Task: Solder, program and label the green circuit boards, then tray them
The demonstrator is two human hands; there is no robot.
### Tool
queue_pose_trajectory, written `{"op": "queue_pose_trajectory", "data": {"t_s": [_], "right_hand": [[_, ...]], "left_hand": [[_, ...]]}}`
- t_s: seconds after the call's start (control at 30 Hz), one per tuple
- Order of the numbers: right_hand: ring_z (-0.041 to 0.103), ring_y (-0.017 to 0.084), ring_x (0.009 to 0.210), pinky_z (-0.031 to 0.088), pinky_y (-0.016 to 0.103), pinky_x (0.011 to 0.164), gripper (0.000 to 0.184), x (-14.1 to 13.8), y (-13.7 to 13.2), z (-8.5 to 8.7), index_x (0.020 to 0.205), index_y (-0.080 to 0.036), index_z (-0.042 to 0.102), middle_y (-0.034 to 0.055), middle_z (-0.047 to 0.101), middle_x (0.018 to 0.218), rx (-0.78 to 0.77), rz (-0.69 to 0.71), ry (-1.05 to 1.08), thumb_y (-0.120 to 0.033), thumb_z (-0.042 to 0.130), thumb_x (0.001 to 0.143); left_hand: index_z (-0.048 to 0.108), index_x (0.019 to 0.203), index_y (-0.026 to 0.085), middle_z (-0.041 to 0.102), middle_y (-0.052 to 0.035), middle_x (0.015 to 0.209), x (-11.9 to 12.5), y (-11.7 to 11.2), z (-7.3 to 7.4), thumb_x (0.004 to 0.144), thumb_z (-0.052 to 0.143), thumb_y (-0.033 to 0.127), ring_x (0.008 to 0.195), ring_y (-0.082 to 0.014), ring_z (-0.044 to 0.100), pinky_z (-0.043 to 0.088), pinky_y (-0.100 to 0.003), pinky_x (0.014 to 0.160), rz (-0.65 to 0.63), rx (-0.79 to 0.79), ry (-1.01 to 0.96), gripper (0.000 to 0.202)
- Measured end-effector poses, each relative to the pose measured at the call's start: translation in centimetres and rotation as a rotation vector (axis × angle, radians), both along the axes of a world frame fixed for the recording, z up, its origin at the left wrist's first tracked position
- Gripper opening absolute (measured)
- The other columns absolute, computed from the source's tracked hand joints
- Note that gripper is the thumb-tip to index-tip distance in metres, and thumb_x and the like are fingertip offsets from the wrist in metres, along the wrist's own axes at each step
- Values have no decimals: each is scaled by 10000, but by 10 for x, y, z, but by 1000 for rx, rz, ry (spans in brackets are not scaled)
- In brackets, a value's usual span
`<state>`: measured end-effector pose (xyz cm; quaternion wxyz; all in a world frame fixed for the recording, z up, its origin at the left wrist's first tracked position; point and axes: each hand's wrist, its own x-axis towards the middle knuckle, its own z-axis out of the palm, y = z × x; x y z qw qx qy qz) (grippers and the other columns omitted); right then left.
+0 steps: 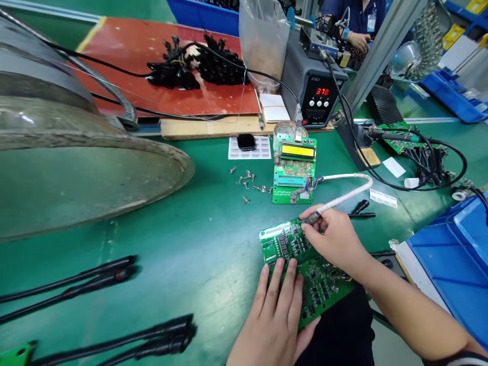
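A green circuit board (292, 244) lies at the near edge of the green bench. My left hand (276, 310) rests flat on its near end, fingers stretched out, pressing it down. My right hand (335, 239) pinches a probe plug (310, 218) on a white cable (353, 190) and holds its tip against the board's far edge. The cable runs back to a small green board with a yellow display (295, 168) standing further up the bench.
Loose screws (247, 183) lie left of the display board. A soldering station reading 370 (318, 84) stands behind, a soldering iron (396, 136) in its holder to the right. Black cables (95, 277) lie near left, a blue bin (453, 254) right. Another person works at the far end.
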<state>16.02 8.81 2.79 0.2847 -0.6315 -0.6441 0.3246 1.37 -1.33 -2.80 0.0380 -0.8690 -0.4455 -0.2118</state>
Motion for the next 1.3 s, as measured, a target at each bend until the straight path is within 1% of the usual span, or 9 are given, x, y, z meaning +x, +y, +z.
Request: {"op": "queue_pose_trajectory", "data": {"t_s": [0.1,0.23,0.37,0.57,0.7,0.83,0.97,1.17,1.3], "right_hand": [[520,106,559,431,242,547,172,1,1,0,868,-178,633,-12,574,641,-13,4,17,-193,537,726],[482,93,512,401,226,508,174,-1,1,0,845,-173,636,-32,535,583,-27,-36,46,-186,539,701],[458,89,496,378,219,485,190,-1,1,-1,841,-178,644,-38,522,568,-34,-64,52,-184,547,679],[465,104,525,375,227,479,165,5,2,-3,842,-183,651,4,603,672,-46,-19,100,-229,561,711],[455,97,510,378,228,482,127,3,1,-4,794,-189,650,10,645,738,-11,-44,100,-237,577,703],[469,106,533,403,247,540,123,-1,-3,-8,774,-193,647,10,663,762,22,-98,76,-197,561,686],[491,120,582,427,266,606,128,-3,-7,-9,777,-201,651,14,672,806,49,-142,54,-196,553,695],[504,128,612,439,274,620,158,4,-8,-8,839,-219,681,12,689,873,13,-114,56,-255,576,726],[512,129,627,439,268,621,158,5,-9,-10,837,-217,689,16,689,882,0,-129,67,-259,586,724]], "left_hand": [[600,1098,83,543,-165,1278,0,0,0,869,394,523,1249,-345,427,183,-500,1127,11,7,-12,537],[593,1108,83,531,-166,1291,1,0,1,875,383,514,1261,-344,412,201,-502,1122,11,-9,-29,533],[590,1119,90,532,-162,1292,-1,1,5,864,405,522,1268,-341,405,212,-491,1117,0,-2,-6,535],[596,1111,91,546,-161,1276,-6,6,12,852,432,536,1234,-330,446,225,-465,1108,-34,39,39,540],[609,1082,94,556,-155,1267,-3,4,8,859,416,520,1224,-329,456,240,-474,1096,-18,40,32,518],[619,1063,95,566,-151,1256,1,2,3,872,371,500,1228,-335,452,264,-496,1080,26,42,-7,512],[616,1075,97,564,-149,1261,0,3,5,864,397,511,1220,-330,464,252,-483,1090,2,39,26,514],[612,1081,92,538,-163,1285,0,1,2,858,402,518,1255,-341,419,209,-499,1111,24,31,-12,524],[608,1085,84,547,-171,1270,-1,2,3,852,427,521,1245,-343,430,185,-492,1120,-6,33,17,527]]}}
